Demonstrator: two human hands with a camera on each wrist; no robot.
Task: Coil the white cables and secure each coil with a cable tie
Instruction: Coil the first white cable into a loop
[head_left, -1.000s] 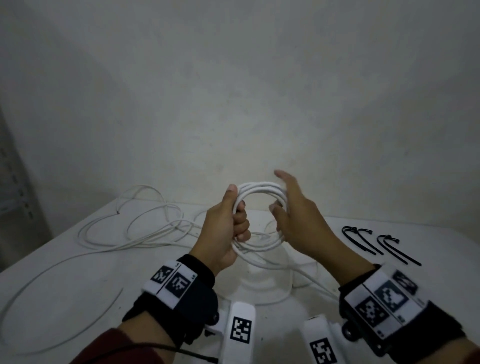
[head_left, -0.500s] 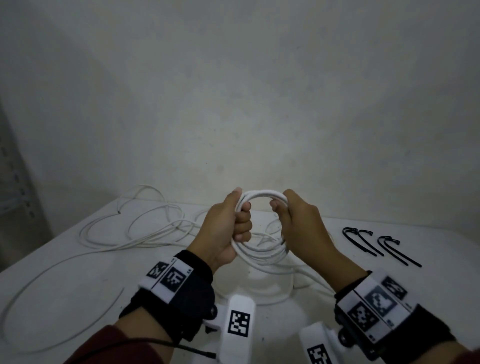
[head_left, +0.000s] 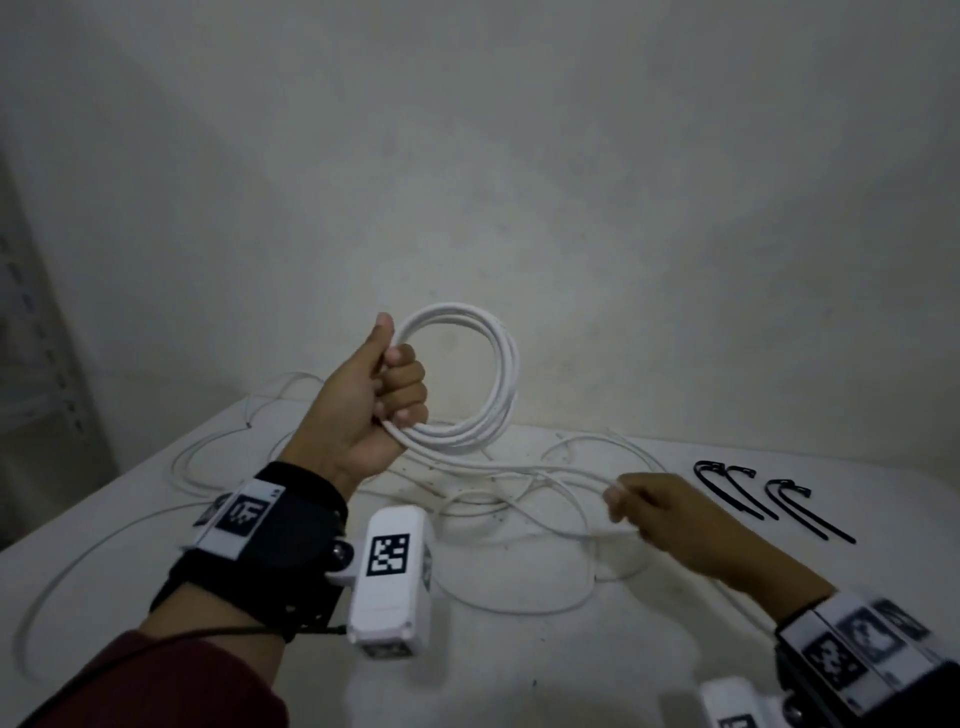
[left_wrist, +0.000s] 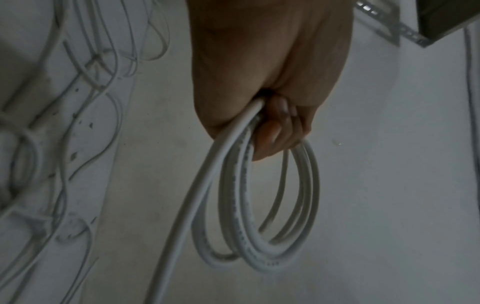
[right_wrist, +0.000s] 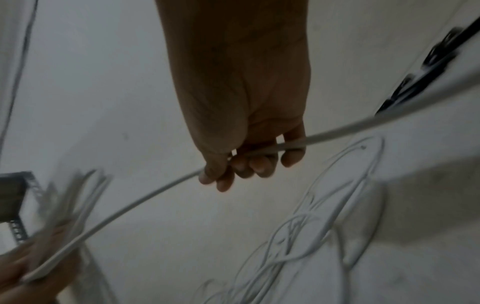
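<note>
My left hand (head_left: 387, 389) is raised above the table and grips a coil of white cable (head_left: 498, 364) of several loops; in the left wrist view the coil (left_wrist: 272, 226) hangs from the curled fingers (left_wrist: 278, 131). A free strand of the same cable (head_left: 519, 470) runs from the coil to my right hand (head_left: 631, 506), low at the right. There the right fingers (right_wrist: 244, 166) and thumb curl around the strand (right_wrist: 130, 207). More white cable (head_left: 218, 457) lies loose on the table. Black cable ties (head_left: 748, 491) lie to the right of my right hand.
The white table (head_left: 571, 675) ends at a pale wall (head_left: 519, 156) behind it. A metal shelf upright (head_left: 36, 338) stands at the far left. Loose cable loops (head_left: 519, 605) spread over the table's middle and left.
My right hand has left the coil and dropped right and down along the free strand. My left hand has lifted the coil higher.
</note>
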